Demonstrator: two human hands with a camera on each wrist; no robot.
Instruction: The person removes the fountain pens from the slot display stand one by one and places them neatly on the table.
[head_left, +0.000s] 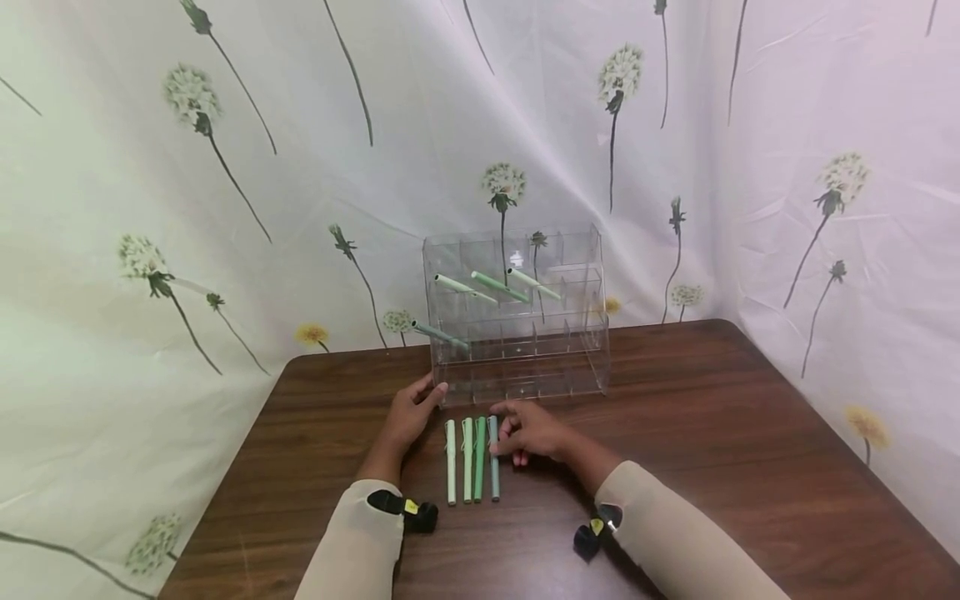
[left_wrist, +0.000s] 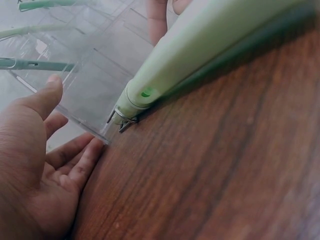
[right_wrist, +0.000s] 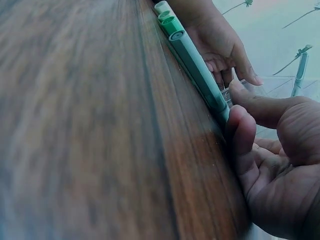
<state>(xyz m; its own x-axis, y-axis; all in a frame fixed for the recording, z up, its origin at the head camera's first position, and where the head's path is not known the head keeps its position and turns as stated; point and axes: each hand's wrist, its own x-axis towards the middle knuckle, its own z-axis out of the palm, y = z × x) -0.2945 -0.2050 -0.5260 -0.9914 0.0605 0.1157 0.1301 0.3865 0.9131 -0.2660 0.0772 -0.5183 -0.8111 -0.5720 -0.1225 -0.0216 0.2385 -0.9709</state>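
Observation:
A clear plastic organizer [head_left: 517,367] with stepped rows of compartments stands at the back of the table. My left hand [head_left: 409,412] holds its lower left corner, thumb at the front edge and fingers along the side. Before it lie several clip pens side by side: pale green ones [head_left: 451,467], a bright green pen [head_left: 479,462] and, at the right end, a blue-grey pen [head_left: 494,475]. My right hand [head_left: 532,429] pinches the blue-grey pen near its clip end; in the right wrist view the fingers [right_wrist: 242,125] hide that end.
Several pens lean in the organizer: pale green ones [head_left: 457,286] and a green one [head_left: 498,287] higher up, a blue-grey one [head_left: 438,334] lower left, sticking out past the side. A dandelion-print cloth [head_left: 420,150] hangs behind the brown wooden table [head_left: 675,433].

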